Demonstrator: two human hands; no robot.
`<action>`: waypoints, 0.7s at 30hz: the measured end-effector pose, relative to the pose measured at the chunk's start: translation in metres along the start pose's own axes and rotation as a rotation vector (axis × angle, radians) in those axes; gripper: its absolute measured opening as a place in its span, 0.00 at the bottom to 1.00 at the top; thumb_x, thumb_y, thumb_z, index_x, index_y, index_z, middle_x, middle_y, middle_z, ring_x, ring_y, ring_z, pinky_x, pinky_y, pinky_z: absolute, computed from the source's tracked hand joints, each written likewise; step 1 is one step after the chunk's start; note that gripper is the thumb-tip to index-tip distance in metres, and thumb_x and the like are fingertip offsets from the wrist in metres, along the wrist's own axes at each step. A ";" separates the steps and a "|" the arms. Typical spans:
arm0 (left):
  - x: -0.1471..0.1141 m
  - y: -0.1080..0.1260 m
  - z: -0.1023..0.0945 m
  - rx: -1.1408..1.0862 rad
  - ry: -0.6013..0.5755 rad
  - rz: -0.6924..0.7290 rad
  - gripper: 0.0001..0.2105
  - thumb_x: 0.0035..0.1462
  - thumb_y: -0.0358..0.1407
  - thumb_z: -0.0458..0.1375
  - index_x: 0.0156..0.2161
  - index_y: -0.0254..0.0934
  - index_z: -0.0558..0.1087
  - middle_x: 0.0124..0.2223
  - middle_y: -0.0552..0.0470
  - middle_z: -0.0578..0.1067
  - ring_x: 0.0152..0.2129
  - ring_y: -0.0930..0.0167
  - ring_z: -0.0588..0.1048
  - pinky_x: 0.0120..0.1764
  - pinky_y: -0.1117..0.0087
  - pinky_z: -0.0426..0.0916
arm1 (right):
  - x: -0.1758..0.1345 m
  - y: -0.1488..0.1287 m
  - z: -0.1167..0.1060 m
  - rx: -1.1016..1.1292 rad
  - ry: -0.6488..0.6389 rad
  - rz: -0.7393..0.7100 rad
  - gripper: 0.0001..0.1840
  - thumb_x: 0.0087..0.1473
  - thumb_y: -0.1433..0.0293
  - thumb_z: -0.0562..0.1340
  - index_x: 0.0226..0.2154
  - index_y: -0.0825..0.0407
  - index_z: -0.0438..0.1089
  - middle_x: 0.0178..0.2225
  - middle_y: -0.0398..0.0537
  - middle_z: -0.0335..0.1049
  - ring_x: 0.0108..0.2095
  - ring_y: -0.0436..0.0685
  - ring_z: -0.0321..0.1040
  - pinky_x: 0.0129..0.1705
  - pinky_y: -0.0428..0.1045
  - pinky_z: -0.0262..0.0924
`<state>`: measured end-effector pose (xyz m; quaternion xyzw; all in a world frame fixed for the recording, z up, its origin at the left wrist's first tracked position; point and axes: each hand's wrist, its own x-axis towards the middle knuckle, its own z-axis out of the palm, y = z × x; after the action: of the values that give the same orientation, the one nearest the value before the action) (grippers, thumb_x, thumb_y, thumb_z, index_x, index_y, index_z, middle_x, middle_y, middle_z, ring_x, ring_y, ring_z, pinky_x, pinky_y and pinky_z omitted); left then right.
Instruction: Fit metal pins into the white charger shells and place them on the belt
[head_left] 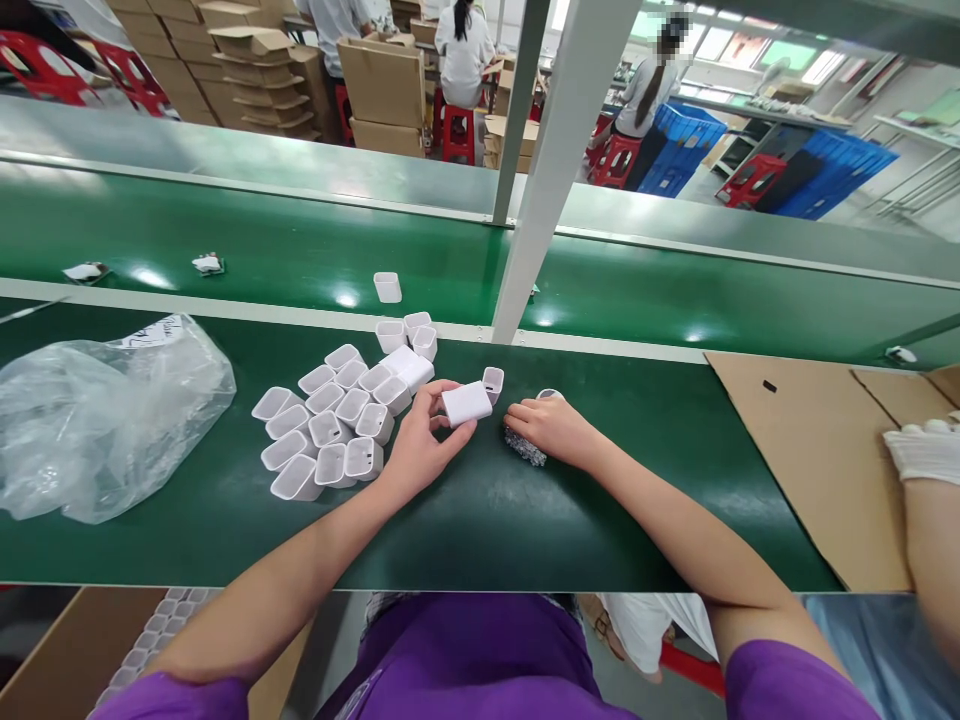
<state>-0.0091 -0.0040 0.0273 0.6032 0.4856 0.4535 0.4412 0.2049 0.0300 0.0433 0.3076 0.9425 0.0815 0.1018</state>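
My left hand (433,440) grips a white plastic housing (466,403) between thumb and fingers, above the green work surface. Just beyond it stands another small housing (493,383), its open end up. My right hand (551,425) is curled down over a grey, speckled heap of small pieces (526,447); what its fingers pinch is hidden. Partly covered behind that hand is a white round-rimmed thing (550,393). To the left of my left hand, several open white housings (326,430) stand grouped together, with a closed-looking white one (409,368) lying on top.
A clear plastic bag (112,410) lies at left. Cardboard (810,460) covers the right side, near another person's gloved hand (926,450). A white post (551,170) rises beside the green belt (285,235), which carries a single housing (388,287). A box of housings (161,630) sits below the left edge.
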 end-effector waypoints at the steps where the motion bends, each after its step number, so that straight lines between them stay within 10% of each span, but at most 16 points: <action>1: 0.000 -0.001 0.000 0.002 -0.001 0.003 0.18 0.53 0.37 0.59 0.47 0.40 0.62 0.46 0.48 0.72 0.43 0.68 0.74 0.41 0.67 0.72 | 0.001 -0.001 -0.002 -0.005 -0.013 -0.002 0.13 0.62 0.80 0.51 0.34 0.57 0.70 0.32 0.49 0.69 0.31 0.52 0.65 0.27 0.48 0.47; 9: 0.000 -0.003 0.001 -0.059 -0.035 -0.025 0.18 0.52 0.37 0.60 0.48 0.39 0.62 0.46 0.48 0.73 0.44 0.67 0.74 0.42 0.67 0.72 | 0.007 -0.004 -0.008 0.073 0.028 0.036 0.13 0.61 0.79 0.52 0.30 0.57 0.70 0.29 0.50 0.70 0.27 0.52 0.66 0.23 0.46 0.48; 17: -0.005 -0.002 0.001 -0.168 -0.184 0.029 0.21 0.51 0.36 0.63 0.51 0.41 0.66 0.49 0.47 0.70 0.46 0.67 0.72 0.46 0.65 0.71 | -0.027 -0.020 -0.019 0.763 0.722 0.175 0.05 0.62 0.73 0.57 0.36 0.54 0.68 0.34 0.47 0.71 0.33 0.49 0.68 0.33 0.44 0.64; 21: -0.012 0.003 0.003 0.036 -0.197 0.137 0.24 0.51 0.36 0.63 0.55 0.44 0.67 0.46 0.49 0.69 0.41 0.69 0.72 0.42 0.66 0.72 | -0.026 -0.041 -0.022 0.931 0.804 0.184 0.04 0.60 0.75 0.58 0.36 0.52 0.68 0.34 0.47 0.71 0.34 0.51 0.69 0.37 0.47 0.67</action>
<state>-0.0075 -0.0164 0.0283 0.6845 0.4055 0.4122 0.4440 0.1974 -0.0198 0.0590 0.3447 0.8136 -0.2199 -0.4134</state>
